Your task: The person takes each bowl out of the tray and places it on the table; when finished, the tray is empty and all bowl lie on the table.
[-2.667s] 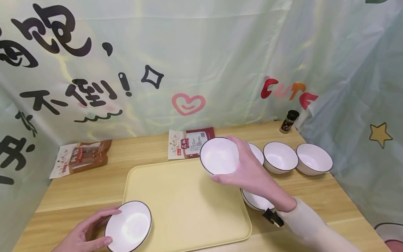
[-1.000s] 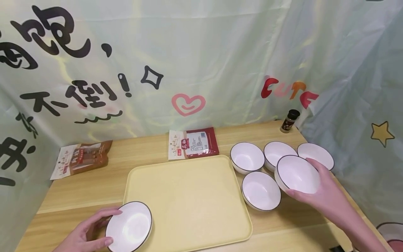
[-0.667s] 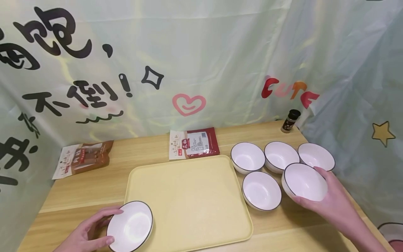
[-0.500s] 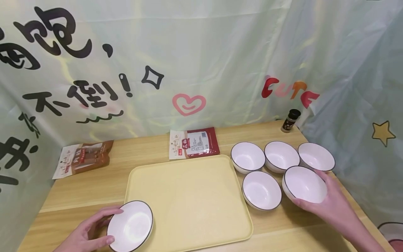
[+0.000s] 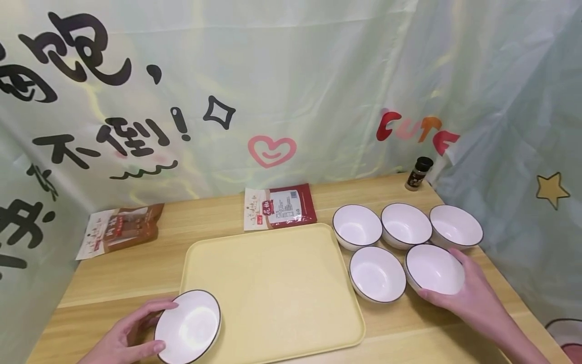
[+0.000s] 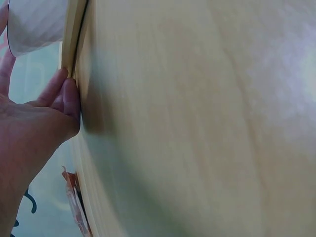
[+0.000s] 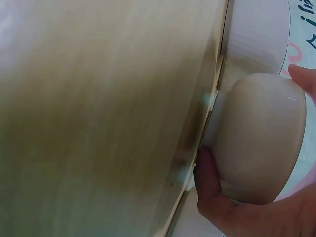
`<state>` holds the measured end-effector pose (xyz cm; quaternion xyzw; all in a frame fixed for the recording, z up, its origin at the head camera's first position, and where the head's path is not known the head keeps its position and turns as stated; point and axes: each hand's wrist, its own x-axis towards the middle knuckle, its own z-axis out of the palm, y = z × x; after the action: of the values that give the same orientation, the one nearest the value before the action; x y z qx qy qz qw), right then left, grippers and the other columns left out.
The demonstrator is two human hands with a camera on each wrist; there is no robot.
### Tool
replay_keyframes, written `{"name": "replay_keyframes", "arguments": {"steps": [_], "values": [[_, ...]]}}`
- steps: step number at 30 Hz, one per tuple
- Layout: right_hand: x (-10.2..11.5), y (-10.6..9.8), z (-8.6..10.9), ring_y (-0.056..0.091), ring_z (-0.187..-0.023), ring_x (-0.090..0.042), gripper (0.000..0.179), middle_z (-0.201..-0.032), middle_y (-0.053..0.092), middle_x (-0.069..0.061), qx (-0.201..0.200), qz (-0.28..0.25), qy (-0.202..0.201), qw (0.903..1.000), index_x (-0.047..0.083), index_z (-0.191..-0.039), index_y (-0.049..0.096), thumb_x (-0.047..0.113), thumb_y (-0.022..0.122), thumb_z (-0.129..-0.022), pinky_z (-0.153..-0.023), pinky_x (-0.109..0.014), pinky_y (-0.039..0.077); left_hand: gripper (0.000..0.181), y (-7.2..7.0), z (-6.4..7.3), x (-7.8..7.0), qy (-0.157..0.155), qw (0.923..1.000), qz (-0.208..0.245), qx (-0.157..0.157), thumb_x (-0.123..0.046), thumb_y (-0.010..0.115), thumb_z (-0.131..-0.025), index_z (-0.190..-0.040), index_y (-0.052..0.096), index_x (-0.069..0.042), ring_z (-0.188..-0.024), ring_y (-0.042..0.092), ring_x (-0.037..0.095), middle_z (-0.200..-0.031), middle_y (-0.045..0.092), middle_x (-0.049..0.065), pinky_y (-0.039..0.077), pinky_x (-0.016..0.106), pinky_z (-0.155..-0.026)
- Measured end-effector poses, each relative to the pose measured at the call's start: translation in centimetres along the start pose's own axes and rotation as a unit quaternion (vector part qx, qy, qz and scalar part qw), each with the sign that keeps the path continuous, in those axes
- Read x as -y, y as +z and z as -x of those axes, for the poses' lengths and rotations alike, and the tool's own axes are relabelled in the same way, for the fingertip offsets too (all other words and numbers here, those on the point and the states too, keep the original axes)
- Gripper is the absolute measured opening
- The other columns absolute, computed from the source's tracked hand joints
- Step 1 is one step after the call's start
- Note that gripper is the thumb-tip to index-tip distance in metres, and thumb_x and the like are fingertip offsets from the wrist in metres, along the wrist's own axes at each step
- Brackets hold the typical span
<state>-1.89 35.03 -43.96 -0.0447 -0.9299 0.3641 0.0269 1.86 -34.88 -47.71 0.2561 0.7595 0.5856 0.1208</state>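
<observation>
At the tray's near left corner, my left hand (image 5: pixel 127 334) grips a white bowl (image 5: pixel 188 328) with a dark rim, thumb and forefinger on its edge. In the left wrist view that bowl (image 6: pixel 37 24) shows its outer wall, and the lower fingers curl by the tray's edge. My right hand (image 5: pixel 477 298) holds a second white bowl (image 5: pixel 435 270) at the right, just in front of the back row. Seen from the right wrist, the fingers spread round this bowl's side (image 7: pixel 264 138), low beside the table. A matching bowl (image 5: pixel 377 274) stands just left of it.
Three more white bowls, such as the leftmost (image 5: pixel 357 227), line up behind. A yellow tray (image 5: pixel 273 298) lies mid-table. Along the back are a red-and-white packet (image 5: pixel 279 207), a brown packet (image 5: pixel 120 230) and a black-capped spice jar (image 5: pixel 418 174). Printed cloth (image 5: pixel 318 91) hangs behind.
My right hand has carried its bowl from above the tray to the right, then lowered it beside the other bowls. My left hand and its bowl have stayed in place.
</observation>
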Motion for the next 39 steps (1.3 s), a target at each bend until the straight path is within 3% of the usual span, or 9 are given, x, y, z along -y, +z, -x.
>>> {"name": "replay_keyframes", "arguments": {"steps": [15,19,30,33,36,39], "values": [[0.0,-0.2,-0.2,0.038,-0.129,-0.061,0.128,-0.156,0.024,-0.048,0.03,0.013,0.004,0.9995,-0.011,-0.167,0.012,0.034,0.097,-0.082,-0.094,-0.072,0.038,0.063,0.2,0.0,-0.3,-0.004,1.0,0.006,-0.003,0.022,0.062,-0.096,-0.155,0.051,0.003,-0.143,0.05,0.005,-0.164,0.048,-0.006,0.045,0.02,-0.108],[-0.1,-0.3,-0.2,0.038,-0.129,-0.06,0.128,-0.157,0.022,-0.047,0.037,0.012,0.0,0.9992,-0.01,-0.167,0.01,0.033,0.096,-0.083,-0.093,-0.071,0.039,0.066,0.3,-0.1,-0.4,0.009,1.0,-0.001,0.0,0.023,0.062,-0.094,-0.156,0.049,0.005,-0.147,0.046,0.005,-0.167,0.046,0.0,0.043,0.021,-0.11],[-0.5,-0.2,-0.1,0.03,-0.131,-0.062,0.124,-0.157,0.017,-0.047,0.048,-0.022,-0.025,0.9983,-0.01,-0.167,0.006,0.024,0.092,-0.086,-0.097,-0.075,0.032,0.07,0.4,-0.2,-0.7,0.002,0.9996,-0.029,0.002,0.021,0.063,-0.095,-0.161,0.045,0.004,-0.151,0.037,0.0,-0.171,0.038,0.015,0.042,0.022,-0.111],[-0.7,-0.1,0.0,0.029,-0.132,-0.061,0.122,-0.157,0.018,-0.045,0.036,-0.025,-0.053,0.9976,-0.009,-0.168,0.009,0.022,0.093,-0.085,-0.097,-0.076,0.03,0.07,0.2,-0.3,-0.7,-0.005,0.9999,-0.007,0.006,0.02,0.061,-0.097,-0.163,0.042,0.004,-0.149,0.04,0.002,-0.17,0.041,0.01,0.043,0.023,-0.11],[-0.5,0.0,0.1,0.03,-0.133,-0.058,0.119,-0.157,0.022,-0.04,0.019,-0.008,-0.084,0.9963,-0.004,-0.168,0.016,0.024,0.094,-0.084,-0.103,-0.067,0.03,0.07,0.0,-0.2,-0.6,-0.024,0.9993,0.027,0.008,0.018,0.057,-0.101,-0.166,0.036,0.004,-0.148,0.043,0.004,-0.17,0.043,0.003,0.042,0.021,-0.111],[0.3,-0.2,0.1,0.03,-0.134,-0.057,0.118,-0.159,0.022,-0.038,0.009,0.016,-0.084,0.9963,-0.002,-0.169,0.017,0.029,0.094,-0.085,-0.1,-0.069,0.029,0.068,-0.1,-0.1,-0.5,-0.042,0.9981,0.046,0.003,0.015,0.053,-0.105,-0.168,0.032,0.002,-0.149,0.043,0.003,-0.171,0.042,0.003,0.038,0.017,-0.112]]}}
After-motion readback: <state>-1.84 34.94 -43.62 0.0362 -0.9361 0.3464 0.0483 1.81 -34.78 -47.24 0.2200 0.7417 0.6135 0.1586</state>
